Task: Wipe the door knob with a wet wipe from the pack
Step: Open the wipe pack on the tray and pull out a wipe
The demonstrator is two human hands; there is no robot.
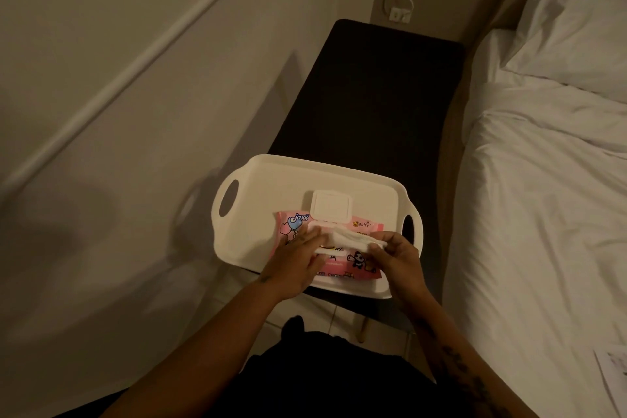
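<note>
A pink pack of wet wipes (364, 231) lies in a cream tray (271, 180) on a dark bench. Its white lid (330, 207) stands flipped open toward the far side. My left hand (298, 261) lies flat on the pack, pressing it down near the opening. My right hand (395, 254) pinches one end of a white wet wipe (349, 239) that stretches from the opening toward the right. No door knob is in view.
The dark bench (373, 95) runs along a beige wall (118, 112). A bed with white sheets (543, 197) and a pillow (576, 30) lies close on the right. A wall socket with a cable (398, 14) sits beyond the bench. Papers (614, 370) rest on the bed's near corner.
</note>
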